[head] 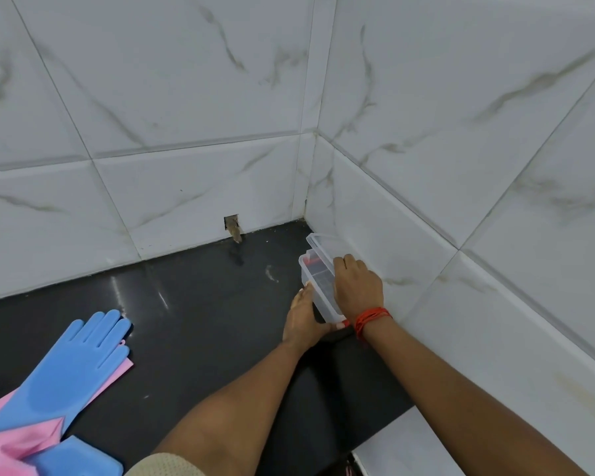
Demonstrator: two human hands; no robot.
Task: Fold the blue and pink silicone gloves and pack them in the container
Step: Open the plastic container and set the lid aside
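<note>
A clear plastic container (pixel 315 281) stands on the black counter by the right wall, its lid (pixel 323 245) raised on the far side. My left hand (pixel 304 317) grips the container's near left side. My right hand (pixel 358 286), with a red thread on the wrist, holds the lid edge. A blue silicone glove (pixel 73 365) lies flat at the lower left on top of a pink glove (pixel 21 438). Another blue piece (pixel 79 458) lies at the bottom edge.
The black counter (pixel 193 321) meets white marble tiled walls (pixel 186 115) at the back and right, forming a corner behind the container. A small broken hole (pixel 232 228) sits in the back wall at counter level.
</note>
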